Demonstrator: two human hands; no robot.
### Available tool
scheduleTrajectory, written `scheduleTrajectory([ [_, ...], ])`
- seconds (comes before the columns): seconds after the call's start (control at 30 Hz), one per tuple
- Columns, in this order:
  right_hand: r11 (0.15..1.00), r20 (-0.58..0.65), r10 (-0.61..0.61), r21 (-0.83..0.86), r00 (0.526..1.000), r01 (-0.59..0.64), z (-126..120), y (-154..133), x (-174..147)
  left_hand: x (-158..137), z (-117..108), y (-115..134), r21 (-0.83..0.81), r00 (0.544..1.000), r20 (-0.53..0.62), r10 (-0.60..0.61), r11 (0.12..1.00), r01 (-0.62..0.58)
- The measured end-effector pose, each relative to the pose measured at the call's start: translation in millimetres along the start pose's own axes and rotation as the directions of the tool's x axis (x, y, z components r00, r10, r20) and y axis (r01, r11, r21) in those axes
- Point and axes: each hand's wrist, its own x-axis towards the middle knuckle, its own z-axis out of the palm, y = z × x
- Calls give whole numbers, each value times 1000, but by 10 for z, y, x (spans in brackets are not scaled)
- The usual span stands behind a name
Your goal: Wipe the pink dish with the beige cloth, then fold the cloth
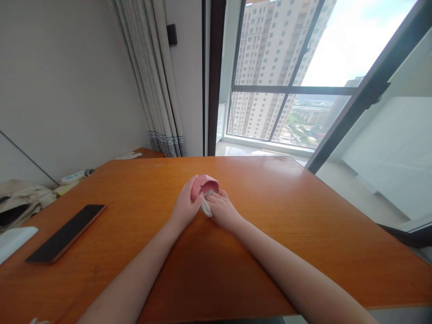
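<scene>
Over the middle of the wooden table, my left hand grips a small pink hollow object, rounded like a cup or small bowl. It lies tilted, its opening turned toward me and to the right. My right hand is at that opening, with its fingers closed on a white cloth or tissue. Part of the white piece is tucked inside the pink rim, and an end hangs down between my hands. The fingertips of my right hand are partly hidden.
On the left of the table lies a dark tablet or phone, with a white object beside it. Fabric and a power strip are past the left edge. Beyond the table are a curtain and a large window.
</scene>
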Motion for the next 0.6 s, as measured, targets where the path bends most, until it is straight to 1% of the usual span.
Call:
scheduleTrajectory([
  [0.03,1000,16,-8,-29,1000,9,4,5,8,22,-52,-14,32,999,36,6,999,-7],
  [0.1,994,25,12,-106,1000,-10,23,10,20,55,-131,-36,75,993,120,20,997,-29],
  [0.13,990,24,21,-138,999,-18,34,7,23,61,-145,-39,78,990,139,21,996,-32],
  [0.17,987,17,25,-157,1000,-22,42,2,23,57,-137,-35,64,992,128,15,998,-23],
  [0.2,987,6,25,-161,1000,-23,47,-5,21,45,-108,-23,35,996,90,2,999,-5],
  [0.3,992,-69,52,-113,996,-59,31,-19,7,-24,54,40,-107,996,-64,-63,993,55],
  [0.37,994,-115,77,-69,990,-85,6,-11,-6,-60,142,76,-175,993,-78,-85,982,71],
  [0.43,998,-100,40,-37,994,-44,-14,9,-14,-65,150,80,-169,997,-37,-73,983,66],
  [0.53,997,-22,-63,-35,998,63,-6,28,-13,-24,30,27,-47,998,52,-41,998,44],
  [0.6,995,7,-62,-80,998,63,21,18,-7,2,-51,-12,34,993,109,-44,999,41],
])
